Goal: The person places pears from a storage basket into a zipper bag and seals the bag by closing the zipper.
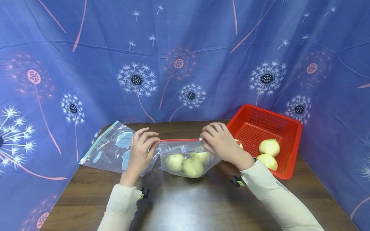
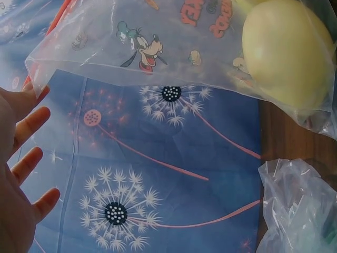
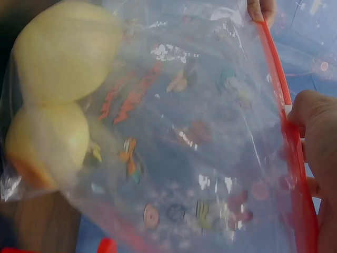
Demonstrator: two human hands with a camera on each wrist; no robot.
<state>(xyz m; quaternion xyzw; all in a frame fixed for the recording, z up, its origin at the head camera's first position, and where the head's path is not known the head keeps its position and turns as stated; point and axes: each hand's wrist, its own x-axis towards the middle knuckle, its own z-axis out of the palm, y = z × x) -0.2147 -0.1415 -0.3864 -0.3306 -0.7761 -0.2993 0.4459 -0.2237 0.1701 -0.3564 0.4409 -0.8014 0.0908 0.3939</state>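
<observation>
Both arms reach forward from the bottom of the head view, pale sleeves [image 1: 118,205] down to the wrists, with the hands up at roughly the same height. Left hand [image 1: 140,150] has the near-left corner of a clear printed bag [image 1: 173,148] pinched between thumb and index, while the other fingers fan out loosely, pretty relaxed. Right hand [image 1: 222,141] is bent in over the other end, fingers curled, thumb pressed at the white slider [image 3: 288,109] on the red zip strip [image 1: 179,140], so that one's gripping too

The strip runs nearly straight between the hands. Bag's in the middle, in front of the person, three pale yellow-green fruits [image 1: 193,167] bunched at the bottom; can't tell if it's resting on the table or hanging just above

Table [image 1: 185,208] is brown wood grain with a shiny patch up front. Second clear bag [image 1: 105,157] lies flat on the left, and a red basket [image 1: 295,150] with more fruit [image 1: 269,147] sits on the right. Blue dandelion-print cloth [image 1: 162,29] hangs behind and down both sides
</observation>
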